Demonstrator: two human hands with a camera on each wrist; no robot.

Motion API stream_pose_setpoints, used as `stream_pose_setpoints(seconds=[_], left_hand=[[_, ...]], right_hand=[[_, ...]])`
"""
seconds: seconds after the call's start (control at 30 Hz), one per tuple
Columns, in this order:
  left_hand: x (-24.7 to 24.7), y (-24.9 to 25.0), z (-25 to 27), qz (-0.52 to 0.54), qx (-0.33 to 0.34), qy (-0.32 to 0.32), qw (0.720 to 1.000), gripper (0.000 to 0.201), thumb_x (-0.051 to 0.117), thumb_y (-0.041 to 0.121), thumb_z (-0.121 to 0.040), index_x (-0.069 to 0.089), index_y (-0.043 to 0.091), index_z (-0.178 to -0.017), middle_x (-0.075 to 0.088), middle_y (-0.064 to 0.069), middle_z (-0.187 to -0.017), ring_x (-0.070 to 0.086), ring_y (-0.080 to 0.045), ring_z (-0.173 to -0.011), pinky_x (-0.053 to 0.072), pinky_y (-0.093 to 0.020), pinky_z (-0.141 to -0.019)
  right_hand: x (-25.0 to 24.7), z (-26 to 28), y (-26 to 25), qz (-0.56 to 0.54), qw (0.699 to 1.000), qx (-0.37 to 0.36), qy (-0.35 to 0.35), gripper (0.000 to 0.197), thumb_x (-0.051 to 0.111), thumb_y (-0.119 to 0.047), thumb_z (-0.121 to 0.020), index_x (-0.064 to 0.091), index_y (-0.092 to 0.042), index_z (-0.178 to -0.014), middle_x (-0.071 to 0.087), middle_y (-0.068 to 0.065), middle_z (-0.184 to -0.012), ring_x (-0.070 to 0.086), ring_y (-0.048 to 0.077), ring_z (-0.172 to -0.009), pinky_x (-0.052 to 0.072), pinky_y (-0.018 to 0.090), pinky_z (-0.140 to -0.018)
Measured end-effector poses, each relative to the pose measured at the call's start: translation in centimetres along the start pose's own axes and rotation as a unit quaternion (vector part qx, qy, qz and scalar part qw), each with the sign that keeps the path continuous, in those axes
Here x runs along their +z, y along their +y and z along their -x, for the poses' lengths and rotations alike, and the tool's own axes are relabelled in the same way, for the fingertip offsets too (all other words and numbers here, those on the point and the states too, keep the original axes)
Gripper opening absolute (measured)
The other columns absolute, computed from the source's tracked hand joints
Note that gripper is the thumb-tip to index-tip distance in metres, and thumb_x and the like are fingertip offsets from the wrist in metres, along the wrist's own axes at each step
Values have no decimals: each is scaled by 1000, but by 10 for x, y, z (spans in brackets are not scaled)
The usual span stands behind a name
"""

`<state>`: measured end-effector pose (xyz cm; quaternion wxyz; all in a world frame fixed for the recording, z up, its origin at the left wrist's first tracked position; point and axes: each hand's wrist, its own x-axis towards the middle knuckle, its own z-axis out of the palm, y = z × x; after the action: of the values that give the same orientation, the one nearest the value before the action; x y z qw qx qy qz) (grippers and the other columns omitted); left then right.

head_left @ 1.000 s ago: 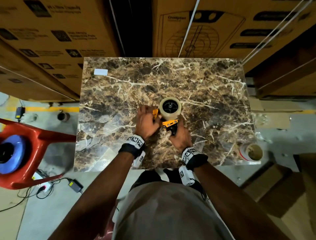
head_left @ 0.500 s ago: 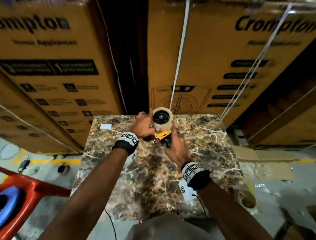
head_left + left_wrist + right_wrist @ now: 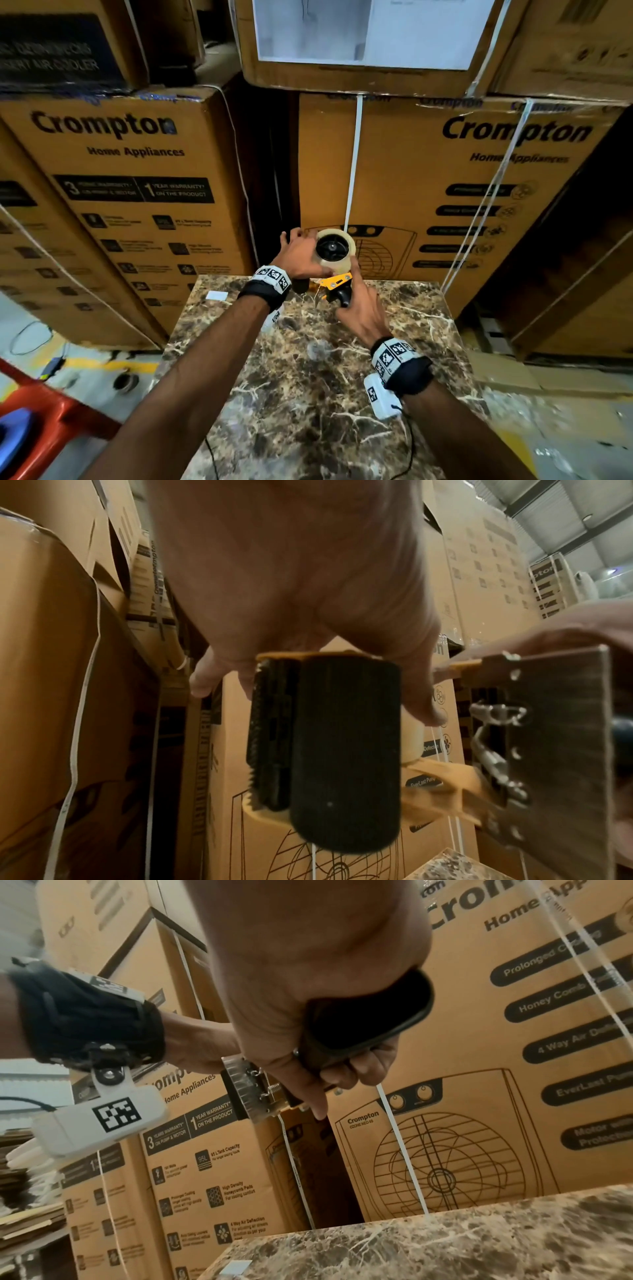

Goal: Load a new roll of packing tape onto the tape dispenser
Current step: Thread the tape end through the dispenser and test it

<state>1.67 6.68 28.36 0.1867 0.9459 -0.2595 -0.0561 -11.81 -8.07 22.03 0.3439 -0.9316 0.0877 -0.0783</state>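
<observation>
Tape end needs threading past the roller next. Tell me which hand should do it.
Left, probably. The right hand grips the tape dispenser by its black handle and steadies it. The left hand sits at the front, beside the tape roll, its fingers by the black roller.

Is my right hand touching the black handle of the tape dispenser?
Touching. In the right wrist view, the right hand wraps the tape dispenser's black handle.

Both arms reach forward, raised off the counter [image 3: 342, 394], wrists banded. Left hand [image 3: 301, 255]: fingers spread and curled over the front end of the tape dispenser [image 3: 337, 282], beside the roll. Right hand [image 3: 359, 311]: grip wrapped round the black handle, index finger extended along the yellow frame. Hands close together, not touching.
</observation>
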Motion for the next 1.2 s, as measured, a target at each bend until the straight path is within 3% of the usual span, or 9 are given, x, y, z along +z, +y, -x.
stream_pose_setpoints(seconds=[0.23, 0.37, 0.5, 0.57, 0.67, 0.8, 0.9, 1.03, 1.2], left_hand=[[6, 8, -4, 17, -2, 15, 1000, 84, 80, 68, -60, 59, 19, -125, 64, -9, -118, 40, -32, -129, 10, -65, -117], [11, -5, -9, 58, 7, 30, 998, 83, 79, 79, -48, 65, 30, -113, 72, 0, -108, 54, -29, -122, 29, -64, -112], [11, -1, -5, 41, -11, -1, 999, 98, 80, 66, -66, 44, 17, -142, 50, -16, -140, 19, -36, -145, 2, -70, -116], [9, 3, -1, 48, -11, -12, 999, 95, 79, 60, -72, 39, 16, -146, 47, -16, -144, 11, -36, -148, -6, -71, -115], [7, 5, 1, 83, -35, -12, 996, 79, 84, 48, -71, 51, 18, -137, 51, -18, -138, 15, -34, -146, -8, -68, -116], [7, 4, 1, 67, -35, -9, 997, 74, 86, 50, -67, 60, 18, -128, 52, -19, -130, 21, -33, -143, -4, -67, -117], [9, 0, 1, 53, -42, -7, 998, 73, 86, 52, -66, 63, 17, -126, 53, -19, -129, 26, -33, -140, -4, -66, -118], [7, -2, 1, 28, -42, 13, 999, 69, 85, 61, -61, 68, 13, -107, 62, -15, -116, 36, -33, -134, 3, -68, -117], [9, -7, 2, 56, -44, -49, 996, 85, 80, 59, -69, 47, 24, -139, 49, -21, -141, 14, -37, -147, -10, -72, -113]], right_hand=[[-10, -4, 10, 1, 1000, 2, -5, 126, 73, -24, -69, -14, -48, -157, 64, 5, -84, 63, 23, -68, 60, 40, -57], [-14, -7, 11, 4, 1000, -5, -9, 126, 74, -14, -72, -11, -43, -160, 67, 3, -83, 64, 18, -64, 59, 36, -53], [-17, -10, 9, 9, 1000, -19, -19, 123, 73, -13, -73, -10, -41, -160, 68, 7, -83, 63, 20, -62, 59, 35, -53], [-17, -13, 9, 15, 999, -22, -21, 124, 72, -13, -72, -10, -43, -160, 67, 7, -81, 64, 22, -60, 60, 38, -51], [-15, -15, 8, 27, 999, -16, -29, 119, 72, -12, -74, -6, -39, -161, 67, 6, -81, 64, 21, -61, 58, 36, -50], [-12, -11, 8, 25, 999, -7, -22, 115, 71, -12, -76, -2, -35, -163, 65, 3, -80, 61, 20, -63, 44, 24, -48], [-6, -11, 9, 17, 1000, -4, -12, 115, 71, -15, -75, 0, -37, -162, 67, 2, -83, 65, 22, -71, 55, 31, -59], [2, -14, 15, -15, 1000, 12, -23, 122, 72, -21, -69, -6, -51, -158, 66, 2, -89, 67, 21, -77, 62, 42, -68], [-2, -16, 13, -2, 999, -15, -30, 117, 73, -21, -72, 0, -42, -161, 67, 1, -88, 67, 18, -74, 62, 38, -64]])
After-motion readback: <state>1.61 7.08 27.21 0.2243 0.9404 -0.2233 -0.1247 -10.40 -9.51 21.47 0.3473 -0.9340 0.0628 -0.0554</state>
